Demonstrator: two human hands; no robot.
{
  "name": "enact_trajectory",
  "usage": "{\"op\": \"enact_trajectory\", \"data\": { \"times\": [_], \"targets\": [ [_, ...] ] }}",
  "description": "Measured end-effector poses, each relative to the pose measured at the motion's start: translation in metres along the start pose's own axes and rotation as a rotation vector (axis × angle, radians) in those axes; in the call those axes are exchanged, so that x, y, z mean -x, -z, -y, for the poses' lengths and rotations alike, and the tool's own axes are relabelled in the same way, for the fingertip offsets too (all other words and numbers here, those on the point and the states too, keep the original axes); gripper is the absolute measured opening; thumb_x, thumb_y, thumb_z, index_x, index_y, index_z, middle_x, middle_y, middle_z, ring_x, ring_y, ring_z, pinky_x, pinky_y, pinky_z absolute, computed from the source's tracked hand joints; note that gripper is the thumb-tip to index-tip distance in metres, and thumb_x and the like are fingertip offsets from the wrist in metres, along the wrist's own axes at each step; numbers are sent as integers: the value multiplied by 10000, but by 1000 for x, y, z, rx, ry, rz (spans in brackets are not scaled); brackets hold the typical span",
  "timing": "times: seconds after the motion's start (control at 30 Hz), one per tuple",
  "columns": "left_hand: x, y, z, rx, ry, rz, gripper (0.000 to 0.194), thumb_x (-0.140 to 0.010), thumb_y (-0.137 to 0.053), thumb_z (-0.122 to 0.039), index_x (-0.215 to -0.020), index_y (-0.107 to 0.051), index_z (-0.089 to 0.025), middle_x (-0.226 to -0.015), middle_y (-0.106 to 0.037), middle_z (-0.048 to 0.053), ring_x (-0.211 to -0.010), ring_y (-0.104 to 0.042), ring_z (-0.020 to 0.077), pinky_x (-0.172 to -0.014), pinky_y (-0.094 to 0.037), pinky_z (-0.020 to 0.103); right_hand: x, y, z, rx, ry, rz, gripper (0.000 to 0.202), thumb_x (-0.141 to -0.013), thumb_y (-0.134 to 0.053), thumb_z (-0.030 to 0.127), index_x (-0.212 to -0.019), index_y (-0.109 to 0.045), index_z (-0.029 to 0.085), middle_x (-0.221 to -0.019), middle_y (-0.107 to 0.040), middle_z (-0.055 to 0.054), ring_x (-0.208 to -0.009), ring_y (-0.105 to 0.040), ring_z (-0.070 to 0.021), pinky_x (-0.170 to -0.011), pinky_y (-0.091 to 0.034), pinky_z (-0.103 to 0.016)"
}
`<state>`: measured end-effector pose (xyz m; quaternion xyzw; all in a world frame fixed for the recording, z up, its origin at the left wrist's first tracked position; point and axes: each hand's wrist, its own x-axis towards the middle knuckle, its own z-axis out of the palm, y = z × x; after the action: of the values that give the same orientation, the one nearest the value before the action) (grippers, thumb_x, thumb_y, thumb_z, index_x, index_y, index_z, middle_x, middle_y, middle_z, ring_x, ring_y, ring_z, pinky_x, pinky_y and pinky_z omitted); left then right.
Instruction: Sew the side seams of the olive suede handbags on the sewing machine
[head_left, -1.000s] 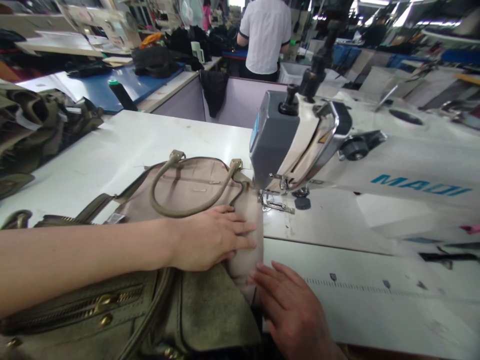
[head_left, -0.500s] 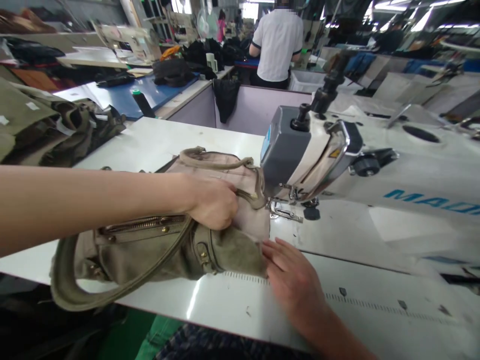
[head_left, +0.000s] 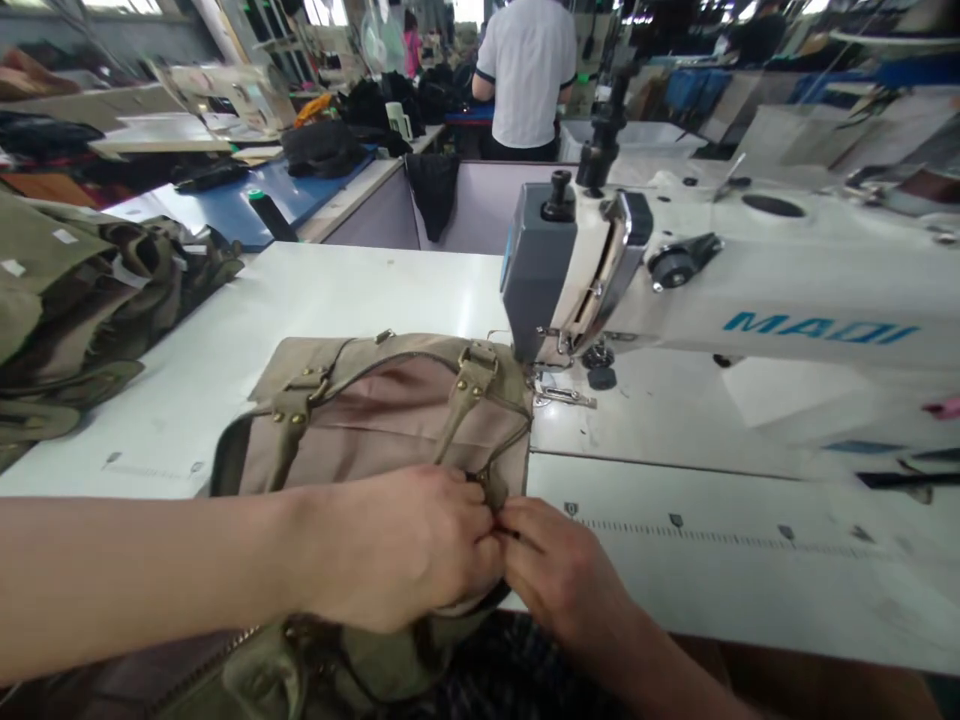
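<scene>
An olive handbag (head_left: 390,425) lies spread on the white sewing table, its pinkish lining facing up and its near side hanging over the table edge toward me. Brass rivets fasten its handles. My left hand (head_left: 427,550) is closed on the near part of the bag, knuckles up, with its fingertips hidden. Right beside it, my right hand (head_left: 562,565) pinches the bag's edge at the right corner. The bag's far right corner lies by the presser foot of the sewing machine (head_left: 570,300).
A pile of olive fabric pieces (head_left: 97,270) lies at the left. Behind the table stand a dark thread cone (head_left: 271,213) and a low partition with a black cloth (head_left: 433,190) over it. A co-worker in a white shirt (head_left: 527,80) stands farther back.
The bag has been opened out and pulled toward me, baring more lining. Both hands have moved nearer to me and come together at the bag's right edge. The view has shifted slightly.
</scene>
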<state>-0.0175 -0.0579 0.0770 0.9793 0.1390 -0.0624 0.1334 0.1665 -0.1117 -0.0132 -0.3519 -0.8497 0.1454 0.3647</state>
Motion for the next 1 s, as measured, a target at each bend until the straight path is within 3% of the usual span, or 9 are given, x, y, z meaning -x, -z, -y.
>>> {"op": "enact_trajectory", "data": {
  "times": [0.07, 0.2, 0.27, 0.33, 0.43, 0.5, 0.7, 0.83, 1.0],
  "targets": [
    [-6, 0, 9, -116, 33, 45, 231, -859, -545, -207, -1077, -620, -187, -923, -661, 92, -733, -590, 219, -693, -462, 343, 5, -1, 5, 18, -2, -41, 338, -977, -380, 95, -867, -697, 126, -824, -689, -105, -833, -660, -199, -853, -577, -310],
    [2, 2, 26, -357, 434, 122, 456, -952, -437, -267, -1368, -460, -81, -841, -652, 132, -608, -591, 222, -548, -401, 320, 10, 1, 9, 85, 5, -63, 321, -965, -367, 68, -991, -685, 101, -934, -709, -114, -898, -669, -196, -944, -545, -322],
    [7, -2, 32, -356, 379, 144, 420, -958, -415, -230, -1342, -499, -80, -907, -670, 143, -685, -627, 239, -599, -439, 335, 12, 1, 11, 109, -15, -52, 305, -949, -386, 53, -979, -685, 106, -925, -710, -109, -913, -670, -200, -948, -545, -331],
    [9, -11, 35, -320, 238, 92, 419, -944, -403, -176, -1338, -512, -86, -1131, -655, 167, -912, -644, 272, -779, -482, 380, 14, 0, 11, 139, -52, -44, 310, -927, -396, 36, -971, -689, 128, -938, -707, -105, -957, -664, -217, -916, -563, -354],
    [5, -28, 39, -210, 171, -39, 549, -895, -431, -161, -1431, -395, -43, -1458, -451, 187, -1305, -456, 304, -1079, -360, 426, 14, -1, 7, 234, -134, -38, 357, -882, -405, 33, -1095, -672, 136, -1084, -680, -141, -1049, -629, -264, -877, -579, -431],
    [3, -35, 42, -118, 177, -52, 660, -850, -459, -156, -1479, -304, -30, -1550, -313, 177, -1418, -319, 282, -1158, -271, 427, 14, 0, 3, 282, -153, -43, 376, -877, -413, 42, -1165, -643, 116, -1131, -665, -165, -1055, -622, -268, -880, -578, -447],
    [0, -31, 46, 13, 101, 49, 754, -780, -473, -103, -1508, -277, -106, -1574, -276, 101, -1460, -253, 213, -1208, -178, 437, 15, 4, -7, 270, -52, -44, 313, -916, -408, 29, -1067, -677, 80, -990, -720, -137, -945, -664, -236, -853, -594, -383],
    [0, -31, 47, 61, 83, 40, 777, -749, -508, -103, -1498, -302, -88, -1574, -274, 114, -1462, -246, 210, -1199, -237, 381, 16, 5, -7, 281, -25, -52, 302, -943, -407, 59, -1063, -682, 94, -1000, -727, -130, -969, -667, -236, -858, -596, -387],
    [4, -36, 53, 123, 102, -29, 864, -712, -454, -18, -1529, -180, -72, -1608, -168, 112, -1487, -153, 177, -1217, -212, 343, 11, 11, -5, 217, -41, -95, 284, -965, -410, 74, -1036, -682, 112, -978, -731, -110, -932, -684, -212, -824, -599, -349]
  ]
}}
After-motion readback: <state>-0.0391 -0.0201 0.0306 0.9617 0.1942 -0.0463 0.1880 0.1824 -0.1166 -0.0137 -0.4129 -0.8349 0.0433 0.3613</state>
